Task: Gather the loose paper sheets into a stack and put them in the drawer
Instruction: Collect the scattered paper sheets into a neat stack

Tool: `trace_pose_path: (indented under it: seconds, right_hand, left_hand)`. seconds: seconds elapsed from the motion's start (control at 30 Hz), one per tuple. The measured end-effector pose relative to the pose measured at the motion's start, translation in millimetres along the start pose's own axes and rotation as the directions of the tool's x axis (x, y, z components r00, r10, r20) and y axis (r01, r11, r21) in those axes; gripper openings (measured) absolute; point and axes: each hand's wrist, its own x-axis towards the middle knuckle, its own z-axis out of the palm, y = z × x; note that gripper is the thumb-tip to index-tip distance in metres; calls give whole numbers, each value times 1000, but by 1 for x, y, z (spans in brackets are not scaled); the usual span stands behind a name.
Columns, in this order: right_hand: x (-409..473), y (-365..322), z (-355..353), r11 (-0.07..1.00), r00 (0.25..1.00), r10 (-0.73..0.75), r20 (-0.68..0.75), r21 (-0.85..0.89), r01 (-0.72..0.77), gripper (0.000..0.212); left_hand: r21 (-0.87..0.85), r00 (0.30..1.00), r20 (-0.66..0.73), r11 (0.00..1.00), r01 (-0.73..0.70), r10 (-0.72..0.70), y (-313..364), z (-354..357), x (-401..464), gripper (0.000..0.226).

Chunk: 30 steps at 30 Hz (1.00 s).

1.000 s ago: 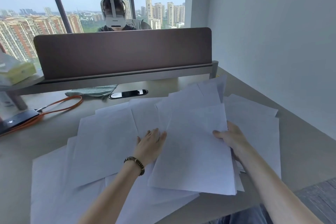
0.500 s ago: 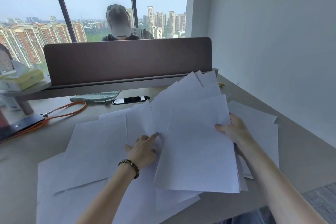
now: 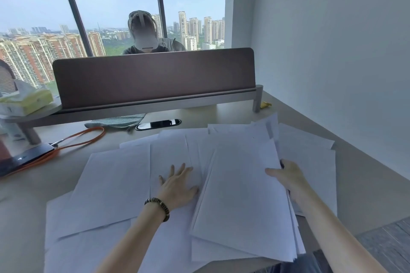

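White paper sheets cover the beige desk (image 3: 33, 201). A partly gathered stack (image 3: 244, 201) lies at the right, hanging over the desk's front edge. My right hand (image 3: 286, 176) grips the stack's right edge, thumb on top and fingers hidden beneath. My left hand (image 3: 177, 186) lies flat, fingers spread, on a loose sheet (image 3: 168, 162) just left of the stack. More loose sheets (image 3: 111, 186) spread out to the left and front, and others (image 3: 310, 153) lie under and right of the stack. No drawer is in view.
A brown divider panel (image 3: 153, 75) stands across the back of the desk, with a person seated behind it. An orange cable (image 3: 77, 139), a dark phone (image 3: 22, 159), a green cloth (image 3: 117, 122) and a tissue pack (image 3: 24, 99) sit at the left. A white wall borders the right.
The stack has been lowered flatter toward the desk. My left hand has shifted left off the stack's edge and spread flat on a loose sheet.
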Motion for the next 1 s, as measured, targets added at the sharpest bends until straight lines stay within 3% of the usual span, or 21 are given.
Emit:
trace_pose_path:
  seconds: [0.37, 0.73, 0.87, 0.93, 1.0]
  right_hand:
    - [-2, 1, 11, 999, 976, -45, 211, 17, 42, 51]
    - [0, -20, -10, 957, 980, -190, 65, 237, 170, 47]
    - [1, -29, -14, 931, 973, -221, 61, 311, 192, 46]
    - [-2, -32, -15, 915, 970, -236, 61, 351, 201, 45]
    - [-6, -35, -16, 896, 961, -265, 77, 388, 216, 46]
  left_hand:
    - [102, 994, 97, 993, -57, 47, 6, 6, 4, 54]
    - [-3, 992, 123, 1000, -14, 14, -6, -16, -7, 59]
    - [66, 986, 167, 997, -38, 27, -1, -27, -18, 62]
    - [-32, 993, 113, 999, -42, 45, 1, -30, -20, 49]
    - [-374, 999, -33, 927, -15, 3, 1, -33, -20, 26]
